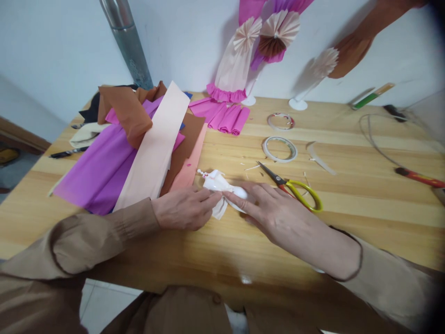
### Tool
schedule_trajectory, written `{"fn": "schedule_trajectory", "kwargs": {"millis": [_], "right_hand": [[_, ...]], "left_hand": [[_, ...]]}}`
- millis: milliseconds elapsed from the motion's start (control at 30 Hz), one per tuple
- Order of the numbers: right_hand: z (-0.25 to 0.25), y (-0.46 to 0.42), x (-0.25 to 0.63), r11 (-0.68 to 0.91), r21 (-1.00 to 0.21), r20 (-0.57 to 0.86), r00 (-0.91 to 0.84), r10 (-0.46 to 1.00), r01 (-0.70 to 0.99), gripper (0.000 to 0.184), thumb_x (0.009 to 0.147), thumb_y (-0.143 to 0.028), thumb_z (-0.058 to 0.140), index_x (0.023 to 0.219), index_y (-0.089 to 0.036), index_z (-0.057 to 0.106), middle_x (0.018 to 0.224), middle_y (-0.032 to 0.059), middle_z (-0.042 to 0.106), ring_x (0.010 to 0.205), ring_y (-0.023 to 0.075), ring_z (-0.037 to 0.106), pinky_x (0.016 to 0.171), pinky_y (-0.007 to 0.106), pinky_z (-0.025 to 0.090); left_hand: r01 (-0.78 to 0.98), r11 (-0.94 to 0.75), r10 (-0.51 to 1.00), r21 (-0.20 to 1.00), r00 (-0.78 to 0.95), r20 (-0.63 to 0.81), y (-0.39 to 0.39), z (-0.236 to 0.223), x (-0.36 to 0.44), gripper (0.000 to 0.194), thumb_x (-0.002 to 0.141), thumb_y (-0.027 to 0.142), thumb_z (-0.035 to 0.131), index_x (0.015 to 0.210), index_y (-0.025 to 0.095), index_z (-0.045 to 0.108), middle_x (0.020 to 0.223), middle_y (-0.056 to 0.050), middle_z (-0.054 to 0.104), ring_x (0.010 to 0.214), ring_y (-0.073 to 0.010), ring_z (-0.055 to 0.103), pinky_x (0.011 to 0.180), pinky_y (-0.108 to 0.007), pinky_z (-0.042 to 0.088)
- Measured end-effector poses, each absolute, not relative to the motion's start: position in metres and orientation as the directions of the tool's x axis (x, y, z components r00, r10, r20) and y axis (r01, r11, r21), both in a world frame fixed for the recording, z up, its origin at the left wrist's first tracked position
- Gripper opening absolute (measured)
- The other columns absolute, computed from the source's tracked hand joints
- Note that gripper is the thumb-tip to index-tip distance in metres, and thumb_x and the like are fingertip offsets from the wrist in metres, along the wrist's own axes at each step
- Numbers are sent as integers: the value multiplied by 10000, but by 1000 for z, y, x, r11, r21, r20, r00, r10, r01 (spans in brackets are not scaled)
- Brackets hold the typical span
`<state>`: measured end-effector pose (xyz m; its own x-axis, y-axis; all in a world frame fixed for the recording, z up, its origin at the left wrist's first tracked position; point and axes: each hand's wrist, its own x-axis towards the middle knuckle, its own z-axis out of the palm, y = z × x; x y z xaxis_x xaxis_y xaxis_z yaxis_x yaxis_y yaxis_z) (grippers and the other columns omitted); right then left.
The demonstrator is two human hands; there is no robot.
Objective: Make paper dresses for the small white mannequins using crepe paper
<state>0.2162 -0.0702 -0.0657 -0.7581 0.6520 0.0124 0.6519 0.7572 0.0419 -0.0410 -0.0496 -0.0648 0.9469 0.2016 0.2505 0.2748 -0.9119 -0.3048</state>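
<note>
A small white figure like a miniature dress form (239,192) lies on the wooden table, partly wrapped in pale crepe paper (219,212). Bunched fingertips of my left hand (186,207) pinch the paper's edge at the near side of the figure. My right hand (278,213) is around the figure's right end, its index finger pressing on the paper beside the left fingertips. Its other fingers lie partly behind the figure. Just beyond my right hand are scissors (306,195) with yellow and red handles, blades apart.
Several crepe paper sheets (88,171) in purple, brown and cream are heaped at left. Two tape rolls (280,148) lie ahead, near a pleated pink strip (229,118). Small paper dresses (232,69) on stands line the wall, beside a tall flask (130,51). A red-handled tool (422,177) lies right.
</note>
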Motion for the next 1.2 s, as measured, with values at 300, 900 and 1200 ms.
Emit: {"fn": "schedule_trajectory", "kwargs": {"millis": [300, 900, 1200], "right_hand": [[-64, -72, 222, 790, -16, 36, -789, 613, 613, 691, 890, -50, 490, 1519, -259, 294, 1531, 170, 358, 1321, 322, 433, 929, 466, 506], [-66, -68, 219, 612, -146, 67, -609, 790, 777, 549, 885, -231, 554, 1407, -126, 424, 1280, 193, 629, 1027, 293, 678, 732, 395, 578], [-54, -64, 214, 520, -70, -114, -525, 844, 851, 439, 858, -220, 590, 1294, -217, 532, 1069, 69, 749, 702, 200, 724, 499, 252, 425]], "left_hand": [[285, -926, 252, -249, 955, 156, -49, -61, -41, 264, 920, 94, 432, 834, 102, 681, 1195, -128, 679, 809, -175, 624, 674, -307, 493], [463, -871, 421, -162, 875, 238, -47, -69, -54, 128, 914, 144, 469, 884, 151, 594, 826, -46, 609, 714, -169, 499, 580, -303, 435], [554, -813, 446, -183, 792, 416, -48, -79, -50, 152, 869, 91, 520, 735, 148, 568, 724, -27, 569, 653, -149, 447, 562, -281, 366]]}}
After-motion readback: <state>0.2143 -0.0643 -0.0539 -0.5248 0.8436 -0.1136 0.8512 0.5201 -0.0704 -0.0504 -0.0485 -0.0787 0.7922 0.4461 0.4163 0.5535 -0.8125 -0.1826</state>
